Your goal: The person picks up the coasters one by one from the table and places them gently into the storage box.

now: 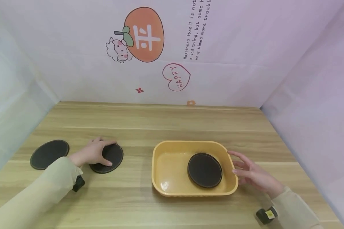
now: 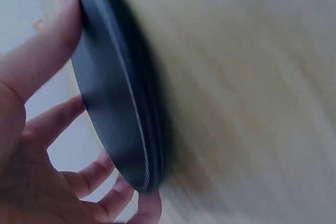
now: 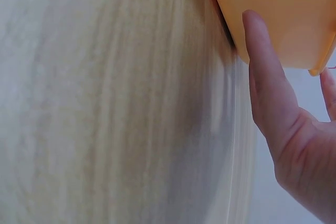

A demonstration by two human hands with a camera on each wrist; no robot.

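Observation:
My left hand (image 1: pixel 93 152) spans a dark round coaster (image 1: pixel 114 155) with pale edge stitching, on the left half of the table. In the left wrist view the thumb (image 2: pixel 50 43) lies at one edge of that coaster (image 2: pixel 107 87), and the fingertips meet its opposite edge. A yellow rectangular bin (image 1: pixel 172 194) stands right of centre. Inside it, toward the right, lies another dark coaster (image 1: pixel 204 170). Beside the bin's right wall is my right hand (image 1: pixel 253 175), its fingers fairly straight and reaching along the outside of the wall (image 3: pixel 294 19).
At the far left, partly behind the left sleeve (image 1: pixel 50 183), a further dark oval-looking coaster (image 1: pixel 50 154) lies flat on the wooden table (image 1: pixel 126 206). White printed curtains (image 1: pixel 232 63) rise at the back and both sides.

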